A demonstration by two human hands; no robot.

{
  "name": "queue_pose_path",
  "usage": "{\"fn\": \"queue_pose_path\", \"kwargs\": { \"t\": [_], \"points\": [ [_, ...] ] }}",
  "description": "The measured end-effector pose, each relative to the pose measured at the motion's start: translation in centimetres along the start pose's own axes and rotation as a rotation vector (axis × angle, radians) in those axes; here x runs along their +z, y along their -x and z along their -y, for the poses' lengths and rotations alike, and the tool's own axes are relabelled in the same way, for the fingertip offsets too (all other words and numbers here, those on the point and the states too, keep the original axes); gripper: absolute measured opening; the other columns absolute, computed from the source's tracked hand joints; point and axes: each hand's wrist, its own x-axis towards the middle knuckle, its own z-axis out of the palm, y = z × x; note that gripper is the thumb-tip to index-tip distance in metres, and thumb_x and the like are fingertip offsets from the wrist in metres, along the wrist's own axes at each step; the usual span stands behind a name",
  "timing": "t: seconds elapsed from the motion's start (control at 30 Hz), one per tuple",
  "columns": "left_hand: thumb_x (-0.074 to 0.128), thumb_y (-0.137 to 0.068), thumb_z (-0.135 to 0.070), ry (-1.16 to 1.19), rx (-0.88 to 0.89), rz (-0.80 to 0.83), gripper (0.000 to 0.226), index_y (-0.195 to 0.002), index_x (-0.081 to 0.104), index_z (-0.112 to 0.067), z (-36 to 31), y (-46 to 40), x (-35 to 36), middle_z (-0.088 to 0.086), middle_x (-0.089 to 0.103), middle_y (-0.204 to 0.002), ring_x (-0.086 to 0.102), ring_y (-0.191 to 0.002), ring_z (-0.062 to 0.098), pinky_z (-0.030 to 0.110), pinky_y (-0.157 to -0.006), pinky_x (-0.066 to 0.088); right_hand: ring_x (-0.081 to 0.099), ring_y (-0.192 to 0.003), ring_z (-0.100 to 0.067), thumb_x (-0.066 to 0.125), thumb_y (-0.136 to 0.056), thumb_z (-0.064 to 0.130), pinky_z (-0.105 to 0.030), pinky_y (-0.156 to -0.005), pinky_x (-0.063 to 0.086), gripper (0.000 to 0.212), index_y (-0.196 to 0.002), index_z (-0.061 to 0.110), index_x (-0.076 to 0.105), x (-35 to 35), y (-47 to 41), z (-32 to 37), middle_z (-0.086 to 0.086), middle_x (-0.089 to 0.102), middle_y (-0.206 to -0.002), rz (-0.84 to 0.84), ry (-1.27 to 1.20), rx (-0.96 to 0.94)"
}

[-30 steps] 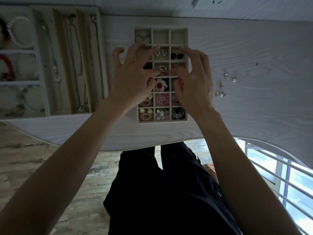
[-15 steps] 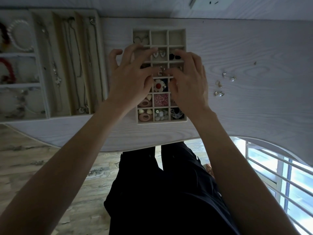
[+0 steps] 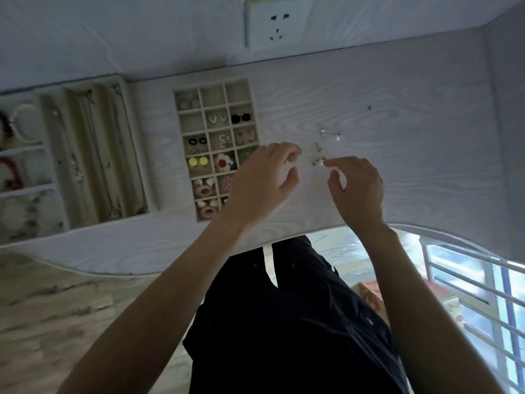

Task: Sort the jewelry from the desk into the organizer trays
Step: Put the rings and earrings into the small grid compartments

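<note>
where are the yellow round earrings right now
In the head view, the yellow earrings sit in the left column of the small grid tray, left of the flower piece and the left hand.

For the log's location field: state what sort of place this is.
Probably a room in a home, at a desk used for sorting jewelry. The pale wood-grain desk stands against a wall with a socket, holds a divided earring tray and a necklace tray, and a barred window is beside it.
</note>
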Motion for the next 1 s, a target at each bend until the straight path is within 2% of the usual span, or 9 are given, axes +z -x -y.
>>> {"fn": "queue_pose_path", "kwargs": {
  "t": [0.1,0.27,0.37,0.6,0.73,0.87,1.0],
  "points": [
    [0.058,-0.085,-0.007,-0.191,-0.018,0.098,0.031,-0.116,0.061,-0.008,-1.5,-1.9,3.1,0.009,0.063,-0.109,0.055,-0.100,0.026,0.037,-0.083,0.048,0.057,-0.092,-0.030,0.059,-0.077,0.007,-0.034,-0.081,0.045,0.028,-0.101,0.014,0.069,-0.2,-0.1,-2.9,-0.007,0.064,-0.104,0.057,0.030,0.070],
    [0.057,-0.084,-0.005,-0.317,-0.148,0.086,0.035,-0.119,0.059,-0.009,-1.1,-4.7,4.8,0.010,0.054,-0.121,0.044,-0.115,0.028,0.036,-0.092,0.042,0.051,-0.103,-0.032,0.059,-0.081,0.005,-0.032,-0.080,0.042,0.035,-0.115,0.013,0.063,-0.1,-3.4,-4.3,-0.014,0.054,-0.118,0.122,-0.056,0.051],
    [0.055,-0.084,-0.006,-0.382,-0.234,0.099,0.039,-0.123,0.056,-0.008,-0.7,-5.0,5.3,0.012,0.051,-0.125,0.042,-0.116,0.030,0.033,-0.096,0.036,0.047,-0.107,-0.032,0.057,-0.083,0.005,-0.030,-0.080,0.041,0.036,-0.118,0.012,0.061,0.3,-5.4,-4.6,-0.015,0.049,-0.121,0.189,-0.076,-0.007],
    [0.060,-0.083,-0.006,-0.376,-0.282,0.073,0.032,-0.115,0.059,-0.008,-0.7,-4.0,6.2,0.015,0.052,-0.119,0.048,-0.107,0.032,0.036,-0.090,0.038,0.054,-0.095,-0.029,0.063,-0.077,0.003,-0.032,-0.081,0.043,0.023,-0.100,0.007,0.065,0.3,-5.0,-5.7,-0.013,0.056,-0.107,0.219,-0.131,-0.132],
    [0.063,-0.081,-0.005,-0.365,-0.289,0.049,0.031,-0.112,0.061,-0.007,-0.7,-3.9,6.4,0.015,0.054,-0.115,0.049,-0.105,0.033,0.035,-0.090,0.038,0.056,-0.087,-0.025,0.061,-0.078,0.007,-0.030,-0.070,0.044,0.021,-0.099,0.006,0.056,-0.3,-4.9,-6.0,-0.009,0.055,-0.101,0.118,-0.270,-0.007],
    [0.064,-0.083,-0.007,-0.350,-0.283,0.029,0.032,-0.114,0.060,-0.008,-0.7,-3.7,6.5,0.013,0.054,-0.118,0.048,-0.108,0.030,0.034,-0.093,0.038,0.055,-0.095,-0.028,0.064,-0.084,0.021,-0.034,-0.077,0.043,0.025,-0.107,0.011,0.059,0.3,-6.0,-5.3,-0.011,0.057,-0.103,0.228,-0.089,0.008],
    [0.064,-0.085,-0.011,-0.316,-0.262,0.039,0.033,-0.117,0.059,-0.010,-0.6,-3.5,6.3,0.010,0.054,-0.119,0.049,-0.110,0.028,0.032,-0.093,0.038,0.060,-0.090,-0.023,0.059,-0.089,0.020,-0.029,-0.076,0.038,0.013,-0.098,0.014,0.066,0.5,-6.0,-4.8,-0.008,0.063,-0.097,0.255,-0.007,0.022]
  ]
}}
